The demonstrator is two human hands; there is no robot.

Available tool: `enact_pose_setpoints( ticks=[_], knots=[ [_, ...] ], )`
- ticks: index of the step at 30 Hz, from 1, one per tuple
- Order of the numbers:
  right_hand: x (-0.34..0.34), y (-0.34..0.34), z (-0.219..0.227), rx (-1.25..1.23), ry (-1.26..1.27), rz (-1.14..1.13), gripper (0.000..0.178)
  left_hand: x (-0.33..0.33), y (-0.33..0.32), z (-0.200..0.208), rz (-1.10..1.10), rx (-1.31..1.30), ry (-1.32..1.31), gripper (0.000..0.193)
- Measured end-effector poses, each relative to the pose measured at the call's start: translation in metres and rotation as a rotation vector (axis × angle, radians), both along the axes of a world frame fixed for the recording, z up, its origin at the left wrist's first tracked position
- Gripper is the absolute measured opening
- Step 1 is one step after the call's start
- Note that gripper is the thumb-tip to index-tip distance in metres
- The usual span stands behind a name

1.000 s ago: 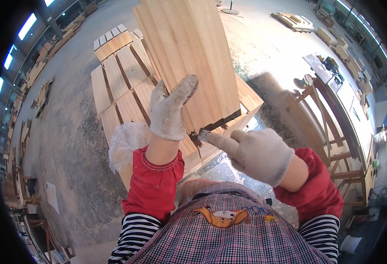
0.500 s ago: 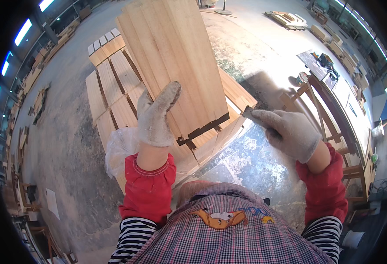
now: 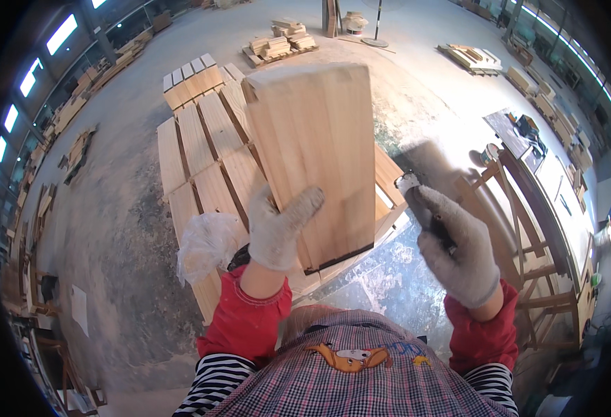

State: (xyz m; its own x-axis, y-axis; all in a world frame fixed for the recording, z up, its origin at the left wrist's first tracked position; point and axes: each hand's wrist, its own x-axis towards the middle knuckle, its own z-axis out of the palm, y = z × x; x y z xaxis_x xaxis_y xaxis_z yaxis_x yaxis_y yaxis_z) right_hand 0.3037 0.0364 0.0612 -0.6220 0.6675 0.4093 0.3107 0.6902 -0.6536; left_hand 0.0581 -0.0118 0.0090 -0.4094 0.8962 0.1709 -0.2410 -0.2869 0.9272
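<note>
Workshop floor (image 3: 110, 229) is grey concrete, dusty and mottled, with wood stacks along the far edge. Pale wooden slats (image 3: 201, 156) lie side by side on it, long flat boards with dark gaps between them, a row of short blocks at their far end.

Left hand (image 3: 277, 229), in a rough grey knit glove, is clamped on the near edge of a wooden panel (image 3: 319, 146). Panel is a wide rectangular slab of glued pale strips, smooth face, straight grain, darker near end, held up tilted over the slats.

Right hand (image 3: 458, 254), same knit glove, is closed round a dark slim tool (image 3: 420, 201) with a pale tip; blurred, kind unclear. It sits just right of the panel, apart from it.

Crumpled clear plastic bag (image 3: 208, 243) lies near left by the slats. Wooden frame trestle (image 3: 521, 236) stands to the right, with a cluttered counter (image 3: 528, 139) further right.
</note>
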Motion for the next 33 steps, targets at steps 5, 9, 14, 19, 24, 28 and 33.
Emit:
enact_pose_setpoints(
  ticks=[5,9,14,19,24,28,33],
  knots=[
    [-0.041,-0.015,0.014,0.103,0.08,0.053,0.054,0.022,-0.004,-0.008,0.067,0.16,-0.027,0.037],
    [-0.066,-0.02,0.02,0.156,0.114,0.084,0.052,0.022,-0.012,-0.016,-0.078,0.073,-0.165,0.034],
    [-0.081,-0.025,0.031,0.089,0.083,0.043,0.052,0.019,-0.015,-0.035,-0.175,0.062,-0.1,0.028],
    [-0.089,-0.026,0.03,0.068,0.167,0.031,0.053,0.025,-0.014,-0.031,-0.169,0.122,-0.133,0.03],
    [-0.09,-0.027,0.028,0.116,0.069,0.002,0.053,0.026,-0.011,-0.04,-0.206,0.167,-0.162,0.031],
    [-0.082,-0.028,0.03,0.098,0.028,0.018,0.052,0.025,-0.012,-0.039,-0.201,0.132,-0.134,0.028],
    [-0.085,-0.024,0.027,0.124,0.118,-0.022,0.052,0.027,-0.012,-0.032,-0.177,0.097,-0.148,0.026]
  ],
)
